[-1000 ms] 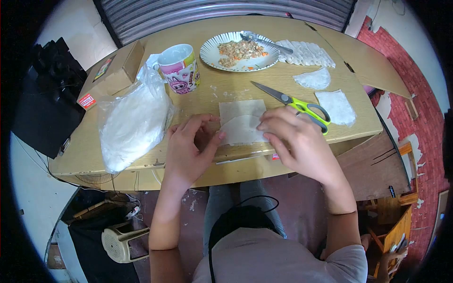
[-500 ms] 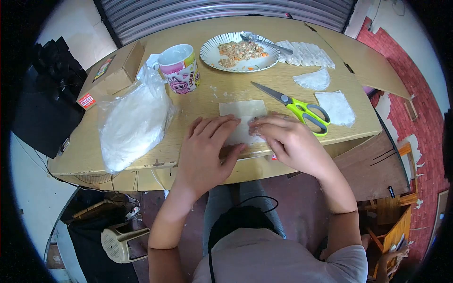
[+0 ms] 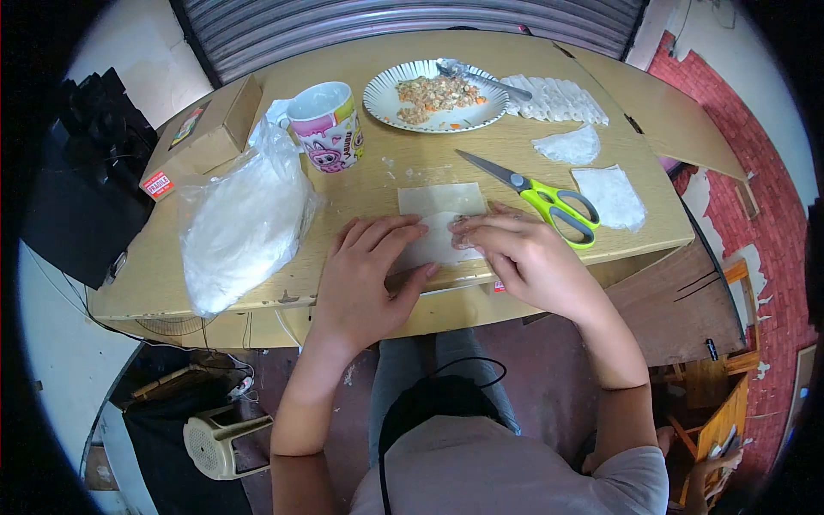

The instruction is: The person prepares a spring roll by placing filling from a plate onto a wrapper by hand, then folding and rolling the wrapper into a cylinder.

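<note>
A thin, pale dough wrapper (image 3: pixel 439 244) with a rounded upper edge lies at the table's front edge, over a rectangular whitish sheet (image 3: pixel 442 197). My left hand (image 3: pixel 369 262) rests on its left side, fingers extended and apart, thumb toward the middle. At the wrapper's right side, my right hand (image 3: pixel 519 253) has its fingers bunched and closed on it; what lies beneath the fingertips is partly hidden. Green-handled scissors (image 3: pixel 549 196) lie just beyond my right hand, blades pointing up-left. A square white wrapper (image 3: pixel 609 196) and a folded one (image 3: pixel 569 144) lie farther right.
A paper plate (image 3: pixel 378 101) bears chopped filling (image 3: pixel 438 96) and a spoon (image 3: pixel 485 77). Several white rolls (image 3: pixel 562 100) line up beside it. Leftward stand a mug (image 3: pixel 324 129), a plastic bag of white contents (image 3: pixel 245 223) and a cardboard box (image 3: pixel 206 129).
My left hand has shifted slightly left and toward me, exposing more of the wrapper's rounded edge. My right hand stays nearly in place, fingers still bunched.
</note>
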Demonstrator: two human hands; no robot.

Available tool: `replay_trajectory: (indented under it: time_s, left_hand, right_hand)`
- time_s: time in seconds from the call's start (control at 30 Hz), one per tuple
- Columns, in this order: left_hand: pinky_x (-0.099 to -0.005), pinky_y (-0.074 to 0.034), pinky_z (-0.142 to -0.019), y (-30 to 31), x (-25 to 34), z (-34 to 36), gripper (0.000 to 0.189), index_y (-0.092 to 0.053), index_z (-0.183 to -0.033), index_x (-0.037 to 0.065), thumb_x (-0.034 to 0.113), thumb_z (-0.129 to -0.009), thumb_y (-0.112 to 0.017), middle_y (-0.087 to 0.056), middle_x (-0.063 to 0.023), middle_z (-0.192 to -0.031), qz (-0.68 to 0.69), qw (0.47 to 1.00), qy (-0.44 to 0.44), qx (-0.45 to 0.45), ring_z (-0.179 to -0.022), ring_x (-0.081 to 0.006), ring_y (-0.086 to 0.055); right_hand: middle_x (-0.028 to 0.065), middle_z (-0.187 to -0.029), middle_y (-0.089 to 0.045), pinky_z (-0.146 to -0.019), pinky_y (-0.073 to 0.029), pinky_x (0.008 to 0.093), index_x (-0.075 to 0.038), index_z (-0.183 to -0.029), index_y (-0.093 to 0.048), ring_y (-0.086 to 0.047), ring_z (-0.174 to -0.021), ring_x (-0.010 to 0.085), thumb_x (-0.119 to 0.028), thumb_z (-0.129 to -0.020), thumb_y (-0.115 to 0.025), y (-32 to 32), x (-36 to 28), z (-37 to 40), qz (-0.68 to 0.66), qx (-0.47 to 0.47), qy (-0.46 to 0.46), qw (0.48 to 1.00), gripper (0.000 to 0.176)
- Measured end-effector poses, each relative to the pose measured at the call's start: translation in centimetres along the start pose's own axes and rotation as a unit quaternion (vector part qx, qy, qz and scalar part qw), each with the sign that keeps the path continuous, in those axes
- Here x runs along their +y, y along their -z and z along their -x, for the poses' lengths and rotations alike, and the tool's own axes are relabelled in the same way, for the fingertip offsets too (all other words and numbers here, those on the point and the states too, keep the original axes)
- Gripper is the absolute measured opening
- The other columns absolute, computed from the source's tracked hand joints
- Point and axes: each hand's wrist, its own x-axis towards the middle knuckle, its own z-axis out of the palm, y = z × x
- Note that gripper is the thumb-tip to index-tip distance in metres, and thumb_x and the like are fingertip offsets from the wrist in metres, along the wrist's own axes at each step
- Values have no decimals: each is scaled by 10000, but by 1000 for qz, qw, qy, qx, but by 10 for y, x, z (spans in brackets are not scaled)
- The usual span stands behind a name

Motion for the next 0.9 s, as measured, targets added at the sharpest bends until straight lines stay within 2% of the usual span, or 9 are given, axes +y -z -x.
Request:
replay_trajectory:
  time_s: [0.23, 0.43, 0.53, 0.6, 0.67, 0.7, 0.77, 0.83, 0.9]
  left_hand:
    - [-483, -442, -1103, 0, -1, 1, 377, -718, -1202, 73, 199, -856, -803, -701, -124, -1302, 0, 1000, -6, 2, -1195, -360, -641]
    - [-490, -417, -1126, -1, -1, 1, 365, -722, -1198, 82, 202, -862, -795, -699, -118, -1312, 2, 1000, 6, -2, -1214, -355, -633]
    - [-499, -401, -1139, 1, 3, 1, 362, -723, -1200, 98, 198, -860, -796, -697, -110, -1317, -11, 1000, 14, 0, -1230, -343, -628]
    - [-505, -393, -1145, 1, 6, 1, 362, -723, -1201, 108, 197, -858, -799, -695, -105, -1321, -22, 1000, 15, 4, -1241, -335, -624]
    - [-512, -384, -1149, 1, 7, 2, 313, -752, -1154, 138, 191, -851, -809, -726, -53, -1251, -49, 997, -46, 43, -1198, -274, -659]
    - [-512, -384, -1149, 0, 5, 4, 313, -752, -1154, 138, 191, -851, -809, -726, -53, -1251, -49, 997, -46, 42, -1198, -274, -659]
    - [-503, -402, -1134, -4, -1, 8, 234, -784, -1077, 161, 184, -846, -815, -755, 9, -1140, -55, 995, -86, -1, -1114, -209, -696]
    - [-498, -413, -1124, -7, -2, 8, 202, -792, -1046, 166, 174, -845, -814, -760, 26, -1098, -53, 994, -90, 16, -1076, -192, -705]
    - [-494, -424, -1113, -6, -3, 7, 171, -801, -1015, 170, 164, -845, -813, -765, 43, -1056, -53, 993, -96, 33, -1038, -175, -713]
  right_hand:
    - [145, -1202, -738, -1066, -526, 501, 3, -1108, -711, -712, -1066, 376, 58, -856, -621, -2, -3, 0, -20, -7, -31, 999, 273]
    - [143, -1198, -738, -1042, -538, 502, 3, -1101, -709, -712, -1061, 377, 62, -857, -610, -2, -3, 1, 11, 3, -3, 1000, 269]
    - [141, -1197, -737, -1019, -550, 500, -2, -1096, -710, -714, -1059, 374, 59, -854, -614, -2, -4, 0, -18, -18, -43, 999, 268]
    - [141, -1199, -737, -973, -565, 486, -5, -1091, -711, -714, -1059, 372, 56, -851, -620, -3, -2, 0, 9, 1, -1, 1000, 264]
    - [141, -1198, -738, -957, -569, 487, -4, -1084, -712, -715, -1058, 371, 55, -851, -622, -2, -3, 0, 5, 1, -7, 1000, 257]
    - [140, -1197, -738, -941, -572, 487, -2, -1078, -712, -715, -1056, 371, 54, -852, -623, -3, -3, 0, 1, 1, -13, 1000, 250]
    - [143, -1181, -743, -938, -574, 486, -3, -1084, -715, -718, -1052, 369, 56, -850, -625, -4, -2, 0, 0, 4, -10, 1000, 258]
    - [147, -1166, -748, -935, -577, 484, -3, -1090, -718, -721, -1048, 367, 58, -849, -627, -3, -1, -1, -1, 7, -7, 1000, 265]
    - [161, -1135, -756, -916, -588, 458, -11, -1086, -732, -730, -1021, 363, 72, -853, -621, 6, 0, -7, -3, 1, 34, 999, 271]
